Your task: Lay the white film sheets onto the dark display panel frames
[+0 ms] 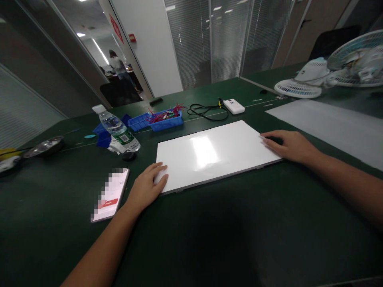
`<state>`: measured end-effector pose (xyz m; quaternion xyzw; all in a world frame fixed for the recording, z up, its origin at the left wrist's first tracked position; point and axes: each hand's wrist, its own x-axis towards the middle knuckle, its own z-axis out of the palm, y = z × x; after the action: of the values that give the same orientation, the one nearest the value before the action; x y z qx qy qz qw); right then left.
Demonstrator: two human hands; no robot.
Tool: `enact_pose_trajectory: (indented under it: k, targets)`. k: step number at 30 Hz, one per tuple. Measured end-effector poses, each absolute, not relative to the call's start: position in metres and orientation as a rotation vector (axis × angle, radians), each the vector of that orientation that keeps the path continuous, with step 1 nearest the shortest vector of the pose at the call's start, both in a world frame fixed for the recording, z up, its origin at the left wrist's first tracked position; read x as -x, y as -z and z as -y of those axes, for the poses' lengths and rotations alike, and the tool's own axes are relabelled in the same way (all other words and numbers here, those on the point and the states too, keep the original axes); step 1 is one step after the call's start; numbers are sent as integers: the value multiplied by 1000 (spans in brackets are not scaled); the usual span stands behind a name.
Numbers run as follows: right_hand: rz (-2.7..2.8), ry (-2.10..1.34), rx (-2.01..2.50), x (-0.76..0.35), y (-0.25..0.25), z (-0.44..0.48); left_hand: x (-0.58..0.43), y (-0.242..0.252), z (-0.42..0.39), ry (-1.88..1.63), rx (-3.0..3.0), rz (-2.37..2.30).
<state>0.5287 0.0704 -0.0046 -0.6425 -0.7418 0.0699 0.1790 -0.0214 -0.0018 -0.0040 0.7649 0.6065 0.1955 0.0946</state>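
Note:
A glossy white board (209,153) lies flat on the dark green table (209,231). My left hand (146,189) rests at the board's near left corner, fingers curled against its edge and thumb on its top. My right hand (289,145) lies at the board's right edge, fingers stretched out flat and touching that edge. Neither hand lifts the board off the table.
A phone (110,195) lies left of my left hand. Behind it stand a water bottle (118,131) and blue trays (163,119) with red bits. A white power bank (233,106) with a black cable, a white fan (329,71) and a grey sheet (329,123) lie further back and right.

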Motion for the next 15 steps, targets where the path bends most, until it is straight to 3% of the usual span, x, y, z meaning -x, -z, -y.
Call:
enact_pose_trajectory:
  k: [15]
  targets:
    - [2181, -197, 1746, -529, 5, -71, 23, 4, 3, -566, -2309, -1743]
